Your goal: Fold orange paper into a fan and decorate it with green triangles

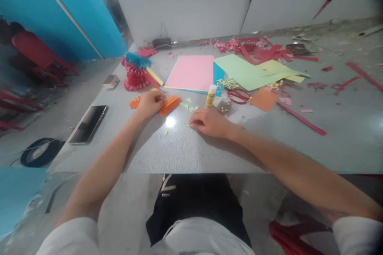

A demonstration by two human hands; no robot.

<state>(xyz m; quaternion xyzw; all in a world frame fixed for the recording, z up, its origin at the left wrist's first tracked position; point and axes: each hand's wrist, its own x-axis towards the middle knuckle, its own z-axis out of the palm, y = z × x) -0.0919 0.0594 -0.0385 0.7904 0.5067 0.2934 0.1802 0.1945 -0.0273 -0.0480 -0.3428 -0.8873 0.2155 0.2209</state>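
My left hand (pixel 151 102) is closed on a strip of orange pleated paper (pixel 170 104), which lies on the table and sticks out on both sides of the fingers. To the right, my right hand (pixel 209 121) rests low on the table with fingertips pressed together at a tiny pale scrap; the fingers hide most of it. Small green paper triangles (pixel 186 106) are scattered between the hands. A yellow glue stick with a white cap (pixel 211 95) stands upright just behind my right hand. One more green scrap (pixel 166 132) sits nearer the front edge.
Pink paper (pixel 191 72) and green sheets (pixel 241 72) lie behind. Red-handled scissors (pixel 238 95) and an orange square (pixel 264 99) are at right, with red strips (pixel 302 118) beyond. Folded red and blue paper (pixel 136 73) and a phone (pixel 89 124) are at left.
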